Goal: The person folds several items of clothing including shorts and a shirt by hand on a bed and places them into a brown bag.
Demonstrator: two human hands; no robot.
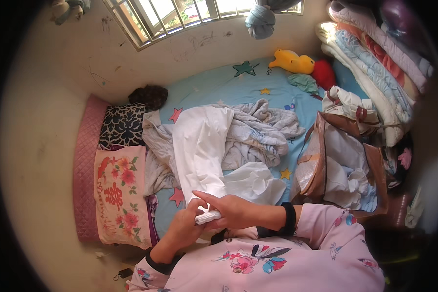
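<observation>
My left hand (184, 224) and my right hand (237, 211) meet close in front of my chest. Between them they grip a small gathered roll of white cloth (207, 217), its folds bunched tight. A large white fabric piece (202, 153) stretches from just beyond my hands across the bed; whether it joins the roll is hidden by my fingers. Another loose part of white cloth (257, 180) spreads out to the right. Beneath and behind lies a crumpled pale grey quilted blanket (257, 133).
A blue star-patterned bed sheet (208, 91) covers the bed. At right stands an open brown storage bag (314, 164) with light cloth inside, near stacked folded quilts (376, 73). Left are a floral pillow towel (120, 193), a black-patterned pillow (123, 124) and a pink headboard (85, 175). A yellow plush toy (292, 61) lies far back.
</observation>
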